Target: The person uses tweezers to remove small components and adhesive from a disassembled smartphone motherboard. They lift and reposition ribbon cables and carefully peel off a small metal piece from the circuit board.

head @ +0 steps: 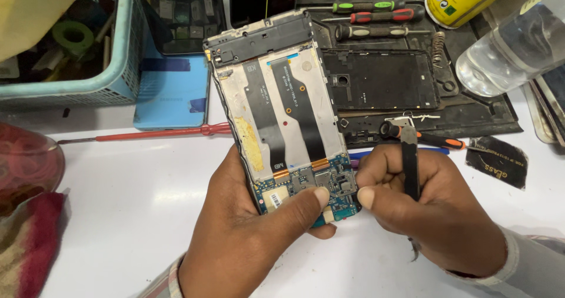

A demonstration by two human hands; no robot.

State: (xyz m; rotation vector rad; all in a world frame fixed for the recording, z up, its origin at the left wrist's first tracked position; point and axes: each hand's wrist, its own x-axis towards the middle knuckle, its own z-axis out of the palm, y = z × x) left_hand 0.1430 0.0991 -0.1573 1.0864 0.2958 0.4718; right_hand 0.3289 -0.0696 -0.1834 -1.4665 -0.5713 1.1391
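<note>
The white counter (135, 215) carries a black rubber work mat (471, 112) at the far right. Above the near middle, the left hand (247, 227) grips an opened phone frame with bare metal backing and black ribbon cables (279, 107), fingers curled behind it and hidden, thumb pressed on the small blue circuit board (309, 189) at its near end. The right hand (426, 207) is clenched around black metal tweezers (410, 162), its thumb tip touching the board's right edge. The tweezers' tips are cut off from sight.

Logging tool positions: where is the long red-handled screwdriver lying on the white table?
In the head view, the long red-handled screwdriver lies flat on the white table, left of the opened phone frame, just below the light blue phone.
</note>
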